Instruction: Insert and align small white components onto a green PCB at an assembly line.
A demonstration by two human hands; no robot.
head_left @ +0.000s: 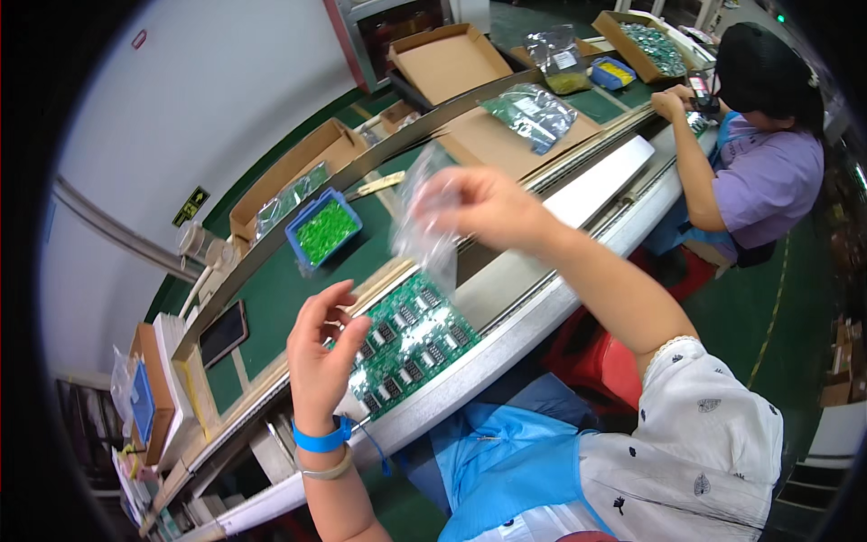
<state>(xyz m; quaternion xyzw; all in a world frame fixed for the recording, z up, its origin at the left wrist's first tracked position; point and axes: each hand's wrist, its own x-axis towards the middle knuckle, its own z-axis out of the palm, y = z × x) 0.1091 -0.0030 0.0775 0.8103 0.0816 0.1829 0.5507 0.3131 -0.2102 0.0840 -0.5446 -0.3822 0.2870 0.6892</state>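
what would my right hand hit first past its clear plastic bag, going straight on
Probably the blue rectangular plastic bin of small green pieces, though depth is unclear in this single view.

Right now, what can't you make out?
- Head view, clear bag: blurred in the right hand; contents unclear.
- Head view, circuit board: left side partly hidden behind the left hand.
- Head view, green pieces in the blue bin: too small to identify.
- Head view, left forearm: cut off by lower edge.
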